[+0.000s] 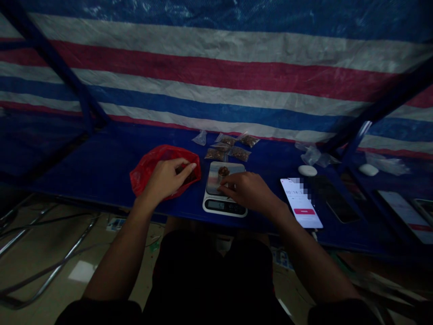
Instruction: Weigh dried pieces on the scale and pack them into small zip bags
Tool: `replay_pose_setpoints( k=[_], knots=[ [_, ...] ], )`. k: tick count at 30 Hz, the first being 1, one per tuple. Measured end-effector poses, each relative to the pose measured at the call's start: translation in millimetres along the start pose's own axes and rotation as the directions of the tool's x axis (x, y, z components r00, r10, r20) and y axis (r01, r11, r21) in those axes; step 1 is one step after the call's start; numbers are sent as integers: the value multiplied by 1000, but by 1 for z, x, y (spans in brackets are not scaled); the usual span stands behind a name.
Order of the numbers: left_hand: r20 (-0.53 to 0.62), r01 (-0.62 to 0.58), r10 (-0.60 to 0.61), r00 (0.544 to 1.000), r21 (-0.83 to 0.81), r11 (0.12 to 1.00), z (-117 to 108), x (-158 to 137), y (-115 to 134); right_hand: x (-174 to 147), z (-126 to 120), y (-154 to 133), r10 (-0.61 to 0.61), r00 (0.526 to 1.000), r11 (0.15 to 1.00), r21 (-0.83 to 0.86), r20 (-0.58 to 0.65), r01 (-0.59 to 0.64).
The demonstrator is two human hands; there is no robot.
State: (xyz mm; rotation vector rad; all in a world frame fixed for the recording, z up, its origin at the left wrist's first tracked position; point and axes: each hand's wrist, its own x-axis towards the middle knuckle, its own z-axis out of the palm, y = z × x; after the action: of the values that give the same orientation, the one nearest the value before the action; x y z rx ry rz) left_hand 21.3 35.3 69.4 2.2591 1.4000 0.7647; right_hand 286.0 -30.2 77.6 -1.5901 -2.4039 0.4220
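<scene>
My left hand [169, 177] is over the mouth of an open red plastic bag [145, 164] with dark brown bits inside. Its thumb and forefinger curve together at the tips, while the other fingers are hidden. On the metal plate of a small white digital scale [212, 188] stands a small clear container [220, 178] topped with brown pieces [223, 170]. My right hand [245, 189] reaches over the scale from the right, its fingers closed at the container's side. The scale's display [216, 206] is lit, its digits blurry.
Behind the scale lie several small clear bags of brown bits [240, 154] and a clear bag [200, 137]. To the right are a lit phone [301, 203], a dark phone [338, 203], a white case [307, 170] and crumpled plastic [311, 155]. Striped sheeting [216, 72] hangs behind the blue table [101, 180].
</scene>
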Motion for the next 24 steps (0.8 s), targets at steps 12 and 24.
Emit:
replay_pose_setpoints(
  k=[12,24],
  knots=[
    [96,-27,35,995,-85,996,6,-2,5,-3,-16,5,57,990,992,120,-129,-41],
    [-153,-174,155,976,-114,978,-2,69,37,36,-36,12,-126,988,992,-21,-87,125]
  ],
)
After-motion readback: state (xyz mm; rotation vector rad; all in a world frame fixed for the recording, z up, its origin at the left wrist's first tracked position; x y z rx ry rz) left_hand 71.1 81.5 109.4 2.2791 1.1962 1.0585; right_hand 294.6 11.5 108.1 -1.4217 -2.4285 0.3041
